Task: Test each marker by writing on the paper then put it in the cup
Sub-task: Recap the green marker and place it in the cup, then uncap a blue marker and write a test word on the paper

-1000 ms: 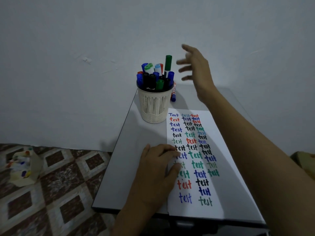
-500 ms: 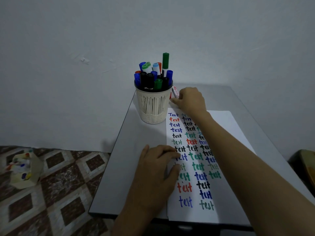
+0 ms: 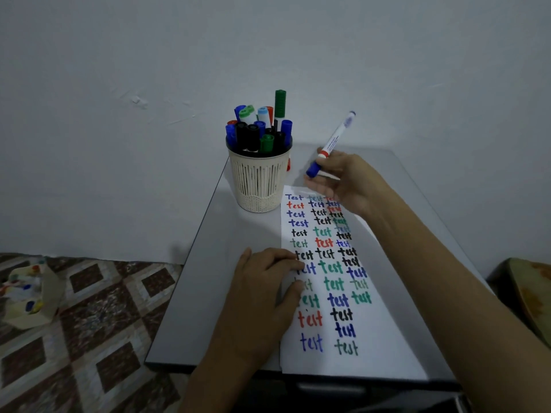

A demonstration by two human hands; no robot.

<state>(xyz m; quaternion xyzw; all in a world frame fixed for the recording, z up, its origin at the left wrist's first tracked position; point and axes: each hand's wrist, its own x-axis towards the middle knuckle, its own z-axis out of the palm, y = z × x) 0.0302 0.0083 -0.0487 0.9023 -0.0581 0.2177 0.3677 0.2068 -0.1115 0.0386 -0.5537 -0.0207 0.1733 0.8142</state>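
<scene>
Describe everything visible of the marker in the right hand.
The white plastic marker with a blue cap has blue print along its barrel, a red band beside the cap and a blue tail end. It is capped. It slants in the air, cap down-left, tail up-right, near the far edge of the white paper sheet, right of the cream slotted cup. Only the right hand touches it, gripping it near the cap.

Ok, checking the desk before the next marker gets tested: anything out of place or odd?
Minor things only. A red object peeks out on the table behind the cup, too hidden to identify. At the paper's top right, several "test" words are written over each other.
</scene>
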